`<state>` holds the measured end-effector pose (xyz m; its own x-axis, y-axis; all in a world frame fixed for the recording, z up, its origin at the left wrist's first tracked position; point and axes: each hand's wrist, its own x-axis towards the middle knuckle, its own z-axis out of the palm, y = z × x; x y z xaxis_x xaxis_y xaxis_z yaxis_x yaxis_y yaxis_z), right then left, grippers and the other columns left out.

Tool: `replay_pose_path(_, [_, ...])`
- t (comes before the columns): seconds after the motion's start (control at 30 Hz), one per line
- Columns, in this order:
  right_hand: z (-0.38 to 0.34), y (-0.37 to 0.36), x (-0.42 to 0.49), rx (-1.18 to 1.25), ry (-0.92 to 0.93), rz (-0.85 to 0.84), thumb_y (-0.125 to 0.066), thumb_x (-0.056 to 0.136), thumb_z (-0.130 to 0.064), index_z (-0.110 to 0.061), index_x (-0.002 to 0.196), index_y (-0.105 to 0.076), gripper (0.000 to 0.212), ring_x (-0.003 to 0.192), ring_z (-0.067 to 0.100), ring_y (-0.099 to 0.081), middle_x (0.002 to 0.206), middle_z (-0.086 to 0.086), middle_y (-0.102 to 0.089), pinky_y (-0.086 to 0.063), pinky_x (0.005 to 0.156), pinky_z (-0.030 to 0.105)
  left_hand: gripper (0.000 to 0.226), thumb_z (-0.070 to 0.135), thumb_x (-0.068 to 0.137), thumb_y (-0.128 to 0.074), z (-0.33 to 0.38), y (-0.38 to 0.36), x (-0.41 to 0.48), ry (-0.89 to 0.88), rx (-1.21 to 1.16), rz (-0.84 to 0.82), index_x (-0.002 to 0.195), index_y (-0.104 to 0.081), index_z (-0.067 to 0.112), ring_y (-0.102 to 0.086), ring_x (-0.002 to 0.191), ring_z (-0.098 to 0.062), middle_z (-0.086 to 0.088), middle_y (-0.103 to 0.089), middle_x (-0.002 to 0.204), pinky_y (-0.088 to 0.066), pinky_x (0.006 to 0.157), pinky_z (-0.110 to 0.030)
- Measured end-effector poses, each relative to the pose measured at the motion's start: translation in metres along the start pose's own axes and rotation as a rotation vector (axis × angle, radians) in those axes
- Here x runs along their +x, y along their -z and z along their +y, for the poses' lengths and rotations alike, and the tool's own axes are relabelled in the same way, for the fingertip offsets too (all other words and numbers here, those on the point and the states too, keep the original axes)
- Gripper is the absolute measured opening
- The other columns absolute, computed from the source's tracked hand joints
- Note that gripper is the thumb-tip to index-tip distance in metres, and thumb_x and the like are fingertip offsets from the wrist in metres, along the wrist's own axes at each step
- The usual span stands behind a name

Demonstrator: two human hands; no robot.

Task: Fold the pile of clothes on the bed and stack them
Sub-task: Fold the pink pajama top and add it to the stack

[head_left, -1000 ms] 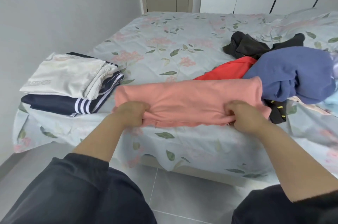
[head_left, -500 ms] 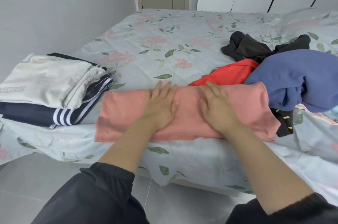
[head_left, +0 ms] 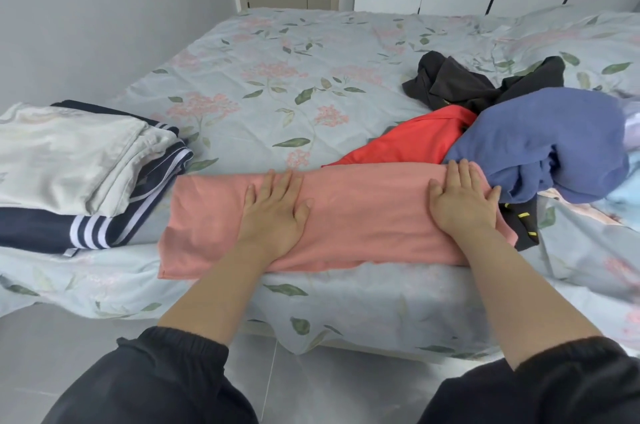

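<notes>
Nothing legible shows here: no words, brand names or numbers; the small grey tag [head_left: 71, 252] at the hem of the navy striped garment [head_left: 34, 226] is too small to read; the short yellow marks [head_left: 525, 215] on the black garment [head_left: 519, 228] at the bed's near edge are plain dashes, not letters.
</notes>
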<state>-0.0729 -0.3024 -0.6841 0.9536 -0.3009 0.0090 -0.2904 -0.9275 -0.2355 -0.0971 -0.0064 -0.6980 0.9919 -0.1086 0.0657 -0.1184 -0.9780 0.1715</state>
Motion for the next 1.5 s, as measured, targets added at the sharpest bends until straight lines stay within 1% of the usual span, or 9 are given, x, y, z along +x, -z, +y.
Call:
replay_pose_path(0.33, [-0.011, 0.002, -0.01, -0.121, 0.064, 0.143, -0.025, 0.094, -0.03, -0.011, 0.152, -0.015, 0.061, 0.147, 0.019, 0.001, 0.16, 0.008, -0.006, 0.003, 0.113, 0.06, 0.056, 0.044, 0.1, -0.009, -0.059, 0.022, 0.005, 0.515, -0.036, -0.016, 0.153, -0.01, 0.025, 0.004, 0.147, -0.028, 0.0, -0.01, 0.16, 0.002, 0.111, -0.064])
replay_pose_path(0.43, [-0.025, 0.006, -0.008, -0.118, 0.244, 0.176, -0.039, 0.086, -0.011, -0.014, 0.151, -0.015, 0.07, 0.147, 0.021, 0.005, 0.16, 0.008, -0.002, 0.0, 0.113, 0.057, 0.051, 0.033, 0.101, -0.022, -0.053, 0.026, 0.013, 0.242, 0.091, 0.064, 0.151, -0.021, 0.023, 0.008, 0.147, -0.029, 0.002, -0.008, 0.161, 0.0, 0.112, -0.062])
replay_pose_path(0.57, [-0.04, 0.004, 0.001, -0.15, 0.498, 0.046, -0.045, 0.075, 0.002, -0.024, 0.152, -0.015, 0.086, 0.147, 0.02, 0.006, 0.161, 0.003, -0.003, 0.001, 0.116, 0.054, 0.049, 0.028, 0.101, -0.039, -0.045, 0.03, 0.025, -0.112, -0.131, -0.061, 0.149, -0.028, 0.03, -0.005, 0.147, -0.017, 0.007, -0.022, 0.157, 0.005, 0.116, -0.047])
replay_pose_path(0.7, [-0.045, 0.01, 0.02, -0.238, 0.537, -0.117, -0.051, 0.074, -0.003, -0.029, 0.15, -0.018, 0.087, 0.145, 0.022, -0.012, 0.154, 0.002, -0.024, -0.001, 0.114, 0.057, 0.059, 0.024, 0.093, -0.057, -0.056, 0.041, 0.037, -0.049, -0.23, -0.178, 0.147, -0.033, 0.028, -0.024, 0.142, -0.018, 0.0, -0.033, 0.153, -0.01, 0.119, -0.044])
replay_pose_path(0.83, [-0.051, 0.019, 0.031, -0.334, 0.534, -0.167, -0.053, 0.075, -0.011, -0.028, 0.139, -0.035, 0.068, 0.123, 0.025, -0.039, 0.13, 0.002, -0.046, -0.022, 0.109, 0.05, 0.064, 0.021, 0.085, -0.069, -0.062, 0.056, 0.054, 0.033, -0.308, -0.386, 0.143, -0.04, 0.024, -0.037, 0.132, -0.018, 0.002, -0.04, 0.145, -0.029, 0.112, -0.035])
replay_pose_path(1.03, [-0.051, 0.041, 0.028, -0.268, 0.429, -0.078, -0.055, 0.075, -0.009, -0.025, 0.08, -0.052, 0.016, 0.088, 0.023, -0.051, 0.097, 0.0, -0.058, -0.03, 0.078, 0.034, 0.036, 0.011, 0.077, -0.071, -0.055, 0.08, 0.062, 0.076, -0.092, -0.536, 0.11, -0.058, 0.019, -0.056, 0.098, -0.022, -0.001, -0.059, 0.109, -0.048, 0.08, -0.031])
replay_pose_path(1.23, [-0.046, 0.063, 0.015, -0.103, 0.386, 0.184, -0.052, 0.072, 0.0, -0.015, 0.081, -0.059, 0.019, 0.087, 0.034, -0.055, 0.092, 0.009, -0.063, -0.033, 0.069, 0.032, 0.028, -0.004, 0.068, -0.062, -0.044, 0.102, 0.049, 0.05, -0.209, -0.124, 0.07, -0.051, 0.021, -0.048, 0.072, -0.019, 0.003, -0.05, 0.076, -0.033, 0.053, -0.025])
replay_pose_path(1.4, [-0.047, 0.094, 0.003, 0.175, 0.454, 0.726, -0.045, 0.061, 0.001, 0.001, 0.089, -0.066, 0.035, 0.08, 0.04, -0.052, 0.085, 0.021, -0.06, -0.033, 0.078, 0.041, 0.027, -0.003, 0.066, -0.051, -0.027, 0.132, 0.04, -0.037, -0.141, 0.565, 0.08, -0.055, 0.02, -0.048, 0.079, -0.026, 0.003, -0.054, 0.074, -0.032, 0.057, -0.034])
replay_pose_path(1.5, [-0.043, 0.101, -0.008, 0.214, 0.467, 0.875, -0.046, 0.061, -0.005, -0.001, 0.085, -0.065, 0.03, 0.076, 0.038, -0.051, 0.081, 0.02, -0.058, -0.03, 0.074, 0.042, 0.025, -0.009, 0.059, -0.055, -0.021, 0.125, 0.026, -0.201, -0.021, 0.772, 0.077, -0.055, 0.009, -0.05, 0.074, -0.032, -0.01, -0.055, 0.075, -0.037, 0.059, -0.039])
